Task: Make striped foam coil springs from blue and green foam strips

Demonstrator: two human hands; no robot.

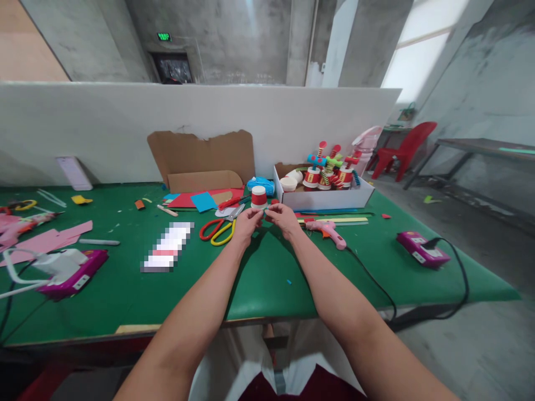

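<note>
My left hand (249,224) and my right hand (285,219) meet over the green table with fingertips pinched close together. Whatever is between the fingertips is too small to make out. Just beyond them stands an upside-down white paper cup (258,197) wrapped with a red band. Scissors (219,229) with one red and one yellow handle lie beside my left hand. Right of my right hand rests a pink glue gun (328,230), its black cord running to the table's front edge. Behind the cup sits a blue object (261,185), partly hidden.
A white box (328,199) at the back right holds several finished cup figures (345,175). Red paper (184,201) and a blue paper square (204,201) lie left of the scissors. Purple power strips (423,249) sit at both sides. Cardboard (204,159) leans against the white partition (104,133).
</note>
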